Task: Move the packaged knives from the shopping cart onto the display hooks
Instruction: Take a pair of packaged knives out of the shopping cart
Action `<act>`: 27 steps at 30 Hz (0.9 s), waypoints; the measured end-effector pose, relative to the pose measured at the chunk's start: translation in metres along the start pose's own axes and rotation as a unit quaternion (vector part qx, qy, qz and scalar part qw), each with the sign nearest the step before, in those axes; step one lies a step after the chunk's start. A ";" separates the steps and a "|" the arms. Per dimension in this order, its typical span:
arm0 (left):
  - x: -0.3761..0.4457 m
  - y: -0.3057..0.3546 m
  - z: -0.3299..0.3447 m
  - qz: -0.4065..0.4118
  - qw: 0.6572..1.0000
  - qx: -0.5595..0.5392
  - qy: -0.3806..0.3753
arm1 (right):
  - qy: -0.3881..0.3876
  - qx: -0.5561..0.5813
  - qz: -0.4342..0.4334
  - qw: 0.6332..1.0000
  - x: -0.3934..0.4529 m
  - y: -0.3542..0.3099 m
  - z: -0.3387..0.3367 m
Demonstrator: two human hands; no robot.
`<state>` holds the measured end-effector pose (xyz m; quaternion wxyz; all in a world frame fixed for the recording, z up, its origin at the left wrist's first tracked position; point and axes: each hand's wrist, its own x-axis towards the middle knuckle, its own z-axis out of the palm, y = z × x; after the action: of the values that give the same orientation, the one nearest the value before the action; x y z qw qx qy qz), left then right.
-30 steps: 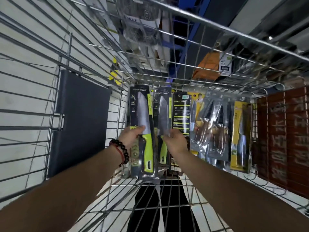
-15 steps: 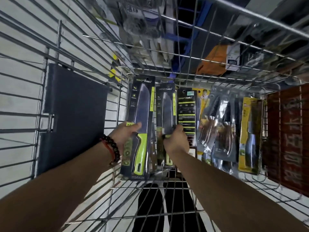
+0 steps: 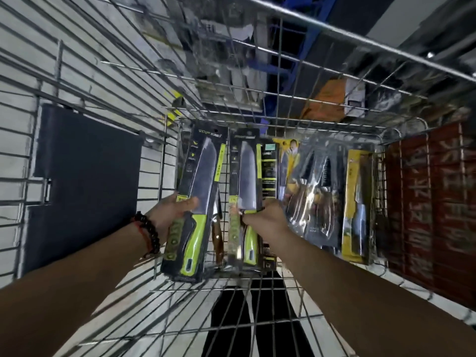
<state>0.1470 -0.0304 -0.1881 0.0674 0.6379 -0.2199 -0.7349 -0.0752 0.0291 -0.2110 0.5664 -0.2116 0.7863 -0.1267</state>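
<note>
Both my arms reach down into a wire shopping cart. My left hand, with a dark bead bracelet on the wrist, grips a packaged knife with a green handle, tilted a little to the left. My right hand holds a second green-handled packaged knife, upright beside the first. Behind it stands a black package with yellow lines. To the right lean clear-wrapped knives with wooden handles and a yellow-carded knife. No display hooks are in view.
A dark flat panel hangs on the cart's left wall. A red printed board covers the right side. Blurred shelves and an orange item show beyond the far wall. Dark trouser legs show under the wire floor.
The two green-handled packs have drawn apart: my left hand has tilted its pack leftwards, and my right hand has taken hold of the second pack. The camera has shifted slightly.
</note>
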 end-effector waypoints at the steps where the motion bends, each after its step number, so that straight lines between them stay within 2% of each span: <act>1: 0.001 0.000 -0.001 0.001 1.000 -0.002 0.003 | -0.007 0.024 -0.001 1.000 -0.004 -0.001 0.001; 6: 0.000 0.000 -0.011 0.000 1.000 0.020 -0.006 | -0.025 0.128 0.008 0.991 -0.019 -0.001 -0.003; 12: -0.001 0.000 -0.029 0.022 0.999 0.029 0.032 | -0.054 0.144 -0.017 0.988 -0.034 -0.012 0.007; 14: -0.008 0.004 -0.024 0.028 0.999 0.017 0.022 | -0.071 0.153 -0.029 0.985 -0.040 -0.014 0.014; 21: -0.003 -0.005 -0.031 0.001 0.999 0.007 0.051 | -0.126 0.156 -0.056 0.978 -0.058 -0.015 0.046; 24: 0.011 -0.017 -0.046 0.001 1.000 0.010 0.012 | -0.137 0.158 -0.083 0.974 -0.062 -0.015 0.052; 27: -0.016 -0.007 -0.022 0.013 1.000 0.009 -0.011 | -0.130 0.140 -0.106 0.976 -0.071 -0.020 0.058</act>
<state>0.1719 -0.0237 -0.1786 0.0690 0.6275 -0.2359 -0.7388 0.0029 0.0475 -0.1617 0.6714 -0.2268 0.6535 -0.2660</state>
